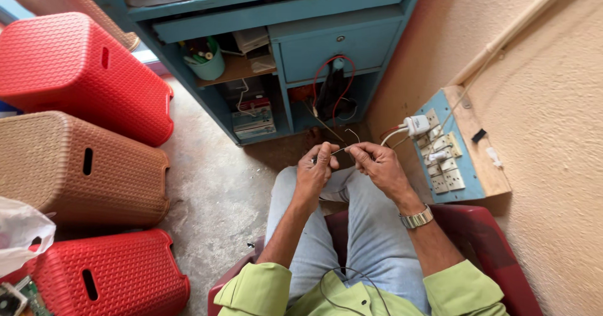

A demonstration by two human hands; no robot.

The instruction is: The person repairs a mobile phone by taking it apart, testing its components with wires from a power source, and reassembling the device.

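Thin wire [342,147], light, springy and easily kinked, is pinched taut between left hand [314,170] and right hand [382,166]; best held near its ends.

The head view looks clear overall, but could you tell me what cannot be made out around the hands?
- Thin wire: too fine in the head view to follow its ends.
- Left hand and right hand: the fingers hide each grip on the wire.
- Red chair: cut off by the bottom edge and covered by legs.
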